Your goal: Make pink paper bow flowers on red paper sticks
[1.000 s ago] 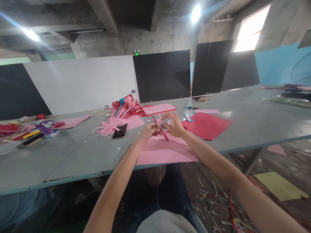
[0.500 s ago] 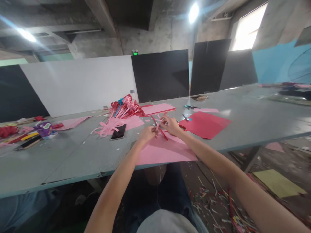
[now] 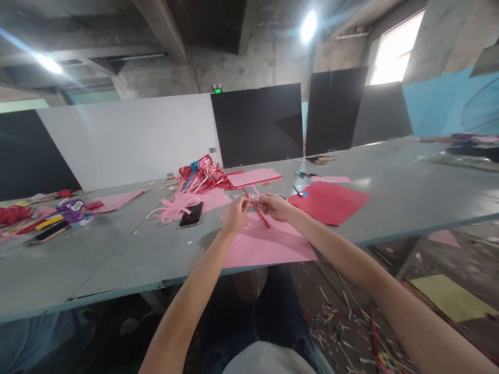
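Observation:
Both hands meet above a pink paper sheet [image 3: 268, 244] at the table's near edge. My left hand [image 3: 234, 215] is closed in a pinch on a small pink paper strip [image 3: 252, 198]. From the other side my right hand [image 3: 277, 206] is closed on the same strip, its fingers bent and close to the left ones. A thin red stick [image 3: 263, 218] runs slantwise between the hands, just over the sheet; which fingers touch it I cannot tell. Left of my left hand lie a phone [image 3: 191, 215] and a looped pink paper-strip flower [image 3: 175, 209].
Behind the hands are a bunch of red and pink strip flowers [image 3: 202, 171] and stacked pink sheets [image 3: 255, 177]. Red paper [image 3: 329, 202] lies to the right, scissors [image 3: 306, 174] beyond it. A purple carton [image 3: 75, 212] stands left. Paper scraps [image 3: 343, 332] litter the floor.
My right hand's fingers, spread and raised before, have curled down and closed by the strip. The left hand has turned slightly more upright. The view has shifted a little.

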Demonstrator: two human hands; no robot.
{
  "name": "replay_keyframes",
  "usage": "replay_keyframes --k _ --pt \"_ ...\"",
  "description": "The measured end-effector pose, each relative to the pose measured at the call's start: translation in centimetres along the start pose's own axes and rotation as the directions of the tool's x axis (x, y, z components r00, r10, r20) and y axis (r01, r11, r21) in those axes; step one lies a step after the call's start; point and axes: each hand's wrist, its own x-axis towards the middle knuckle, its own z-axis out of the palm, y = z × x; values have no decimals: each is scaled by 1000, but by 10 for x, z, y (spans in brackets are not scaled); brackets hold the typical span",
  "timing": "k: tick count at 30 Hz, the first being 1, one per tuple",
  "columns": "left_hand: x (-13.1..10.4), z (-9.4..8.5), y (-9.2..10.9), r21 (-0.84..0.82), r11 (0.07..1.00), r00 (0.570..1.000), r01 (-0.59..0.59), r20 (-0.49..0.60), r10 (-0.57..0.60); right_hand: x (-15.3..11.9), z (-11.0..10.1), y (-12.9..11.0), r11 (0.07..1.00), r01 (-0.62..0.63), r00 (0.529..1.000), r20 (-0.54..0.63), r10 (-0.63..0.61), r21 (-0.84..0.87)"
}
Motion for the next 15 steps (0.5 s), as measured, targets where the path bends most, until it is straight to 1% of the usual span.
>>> replay_keyframes --k 2,4,9,12,15 --pt "0 -3 2 134 989 993 -56 -94 69 -1 -1 -1 1000 -18 997 74 18 0" --pt "0 -5 2 217 971 985 -97 -121 126 -2 -1 0 1000 -27 994 101 28 -9" --pt "-1 -5 -1 209 962 976 -173 -92 196 1 -2 6 1000 -10 994 113 12 -23" --pt "-1 -4 -2 220 962 976 -164 -104 190 3 -3 9 998 -10 994 109 16 -56" --pt "0 -2 -4 192 970 979 -146 -114 170 3 -4 9 996 1 997 77 6 -87"
